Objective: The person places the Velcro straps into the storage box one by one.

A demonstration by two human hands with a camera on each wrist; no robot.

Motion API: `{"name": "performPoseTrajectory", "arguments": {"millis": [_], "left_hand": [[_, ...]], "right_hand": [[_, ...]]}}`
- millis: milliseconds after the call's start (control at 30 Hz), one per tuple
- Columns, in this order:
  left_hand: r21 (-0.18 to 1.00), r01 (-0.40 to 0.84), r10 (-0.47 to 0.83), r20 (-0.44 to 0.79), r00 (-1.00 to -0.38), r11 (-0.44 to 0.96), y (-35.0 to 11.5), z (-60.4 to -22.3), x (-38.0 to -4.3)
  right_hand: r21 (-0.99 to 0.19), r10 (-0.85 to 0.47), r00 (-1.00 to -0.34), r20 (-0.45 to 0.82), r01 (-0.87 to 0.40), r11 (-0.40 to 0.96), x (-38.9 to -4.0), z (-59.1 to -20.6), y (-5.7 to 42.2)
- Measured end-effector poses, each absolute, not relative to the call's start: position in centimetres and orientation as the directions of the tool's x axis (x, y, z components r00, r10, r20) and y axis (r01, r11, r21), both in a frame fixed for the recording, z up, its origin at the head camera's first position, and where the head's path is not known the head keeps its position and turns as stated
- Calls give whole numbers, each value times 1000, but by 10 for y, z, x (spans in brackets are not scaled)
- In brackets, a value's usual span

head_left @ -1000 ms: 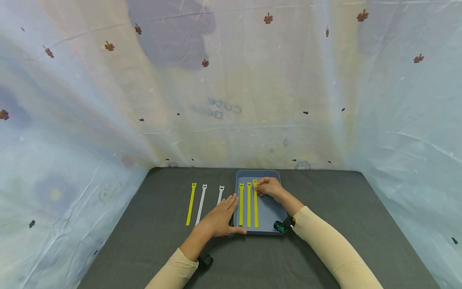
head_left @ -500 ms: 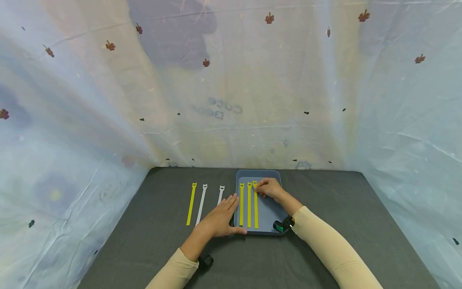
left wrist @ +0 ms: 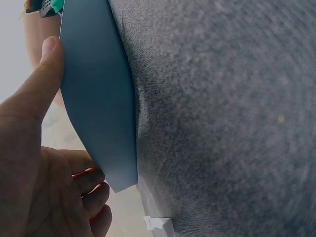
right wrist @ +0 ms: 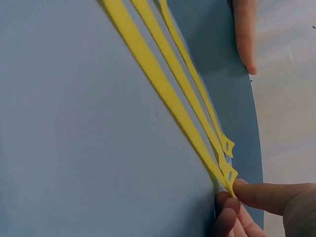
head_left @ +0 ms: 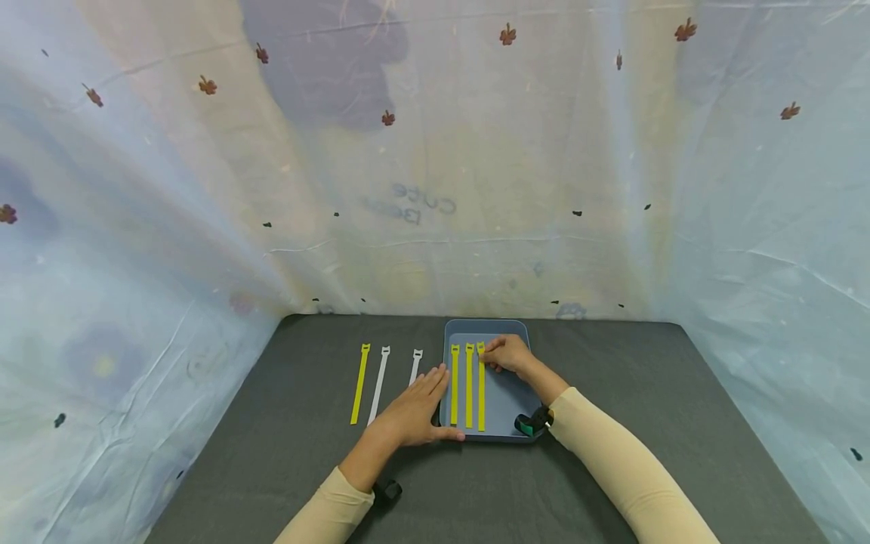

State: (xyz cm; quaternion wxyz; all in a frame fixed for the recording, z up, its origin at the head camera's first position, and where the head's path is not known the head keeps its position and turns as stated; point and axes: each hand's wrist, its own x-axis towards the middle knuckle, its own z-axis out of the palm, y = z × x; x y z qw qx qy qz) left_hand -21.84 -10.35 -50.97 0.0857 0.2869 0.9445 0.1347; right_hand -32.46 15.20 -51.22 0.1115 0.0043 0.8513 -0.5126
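In the head view the right hand (head_left: 508,353) pinches the rightmost yellow strap (head_left: 482,397) in the tray (head_left: 510,400) and the left hand (head_left: 418,412), thumb and fingers apart, touches the tray's left side; the left wrist view shows its thumb (left wrist: 49,57) against the tray, the right wrist view the right hand's grip clamped on the strap's end.

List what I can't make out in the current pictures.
Head view: lower part of the white strap nearest the tray, behind the left hand.
Left wrist: most of a white strap, cut off by the bottom edge.
Right wrist: the pinched yellow strap, one end mostly hidden by the right hand, the other cut off by the top edge.
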Motion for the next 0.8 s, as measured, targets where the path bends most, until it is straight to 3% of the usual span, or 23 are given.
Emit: {"name": "performPoseTrajectory", "arguments": {"millis": [467,800], "left_hand": [[307,521,568,-85,-819,797,-103,-508,-218],[326,527,576,-70,-814,785,-104,-512,-219]], "right_hand": [[-858,-135,-967,-217,123,499,-319,-501,159],[-862,-252,-953,-167,17,507,-302,-478,176]]}}
